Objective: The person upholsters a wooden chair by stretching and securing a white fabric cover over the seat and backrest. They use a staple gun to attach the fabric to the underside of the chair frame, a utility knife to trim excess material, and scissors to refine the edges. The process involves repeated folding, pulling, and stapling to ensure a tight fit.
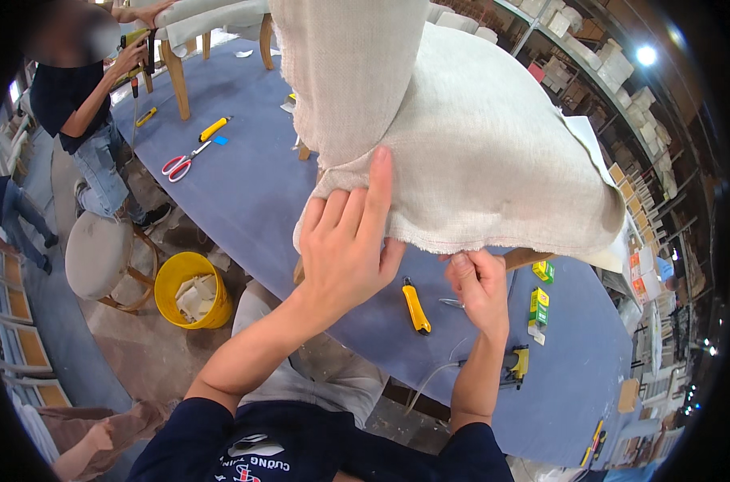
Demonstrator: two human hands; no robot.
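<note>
A chair covered in pale beige woven fabric (493,145) stands in front of me on the blue-grey table, its upright back (349,80) rising at the left of the seat. My left hand (345,241) rests on the seat's corner. Its index finger is stretched out and presses at the seam where back meets seat; the other fingers bend against the fabric, and the thumb is apart by the front edge. At the frayed lower edge of the cover, my right hand (479,285) is closed, pinching the fabric between thumb and fingers. A wooden leg shows under the seat.
On the table (365,321) lie a yellow utility knife (415,305), green-yellow boxes (538,309), a yellow staple gun (519,365) with a hose, and red-handled scissors (186,161). A yellow bucket (168,289) of scraps and a round stool (100,253) stand left. A co-worker (79,96) handles another chair.
</note>
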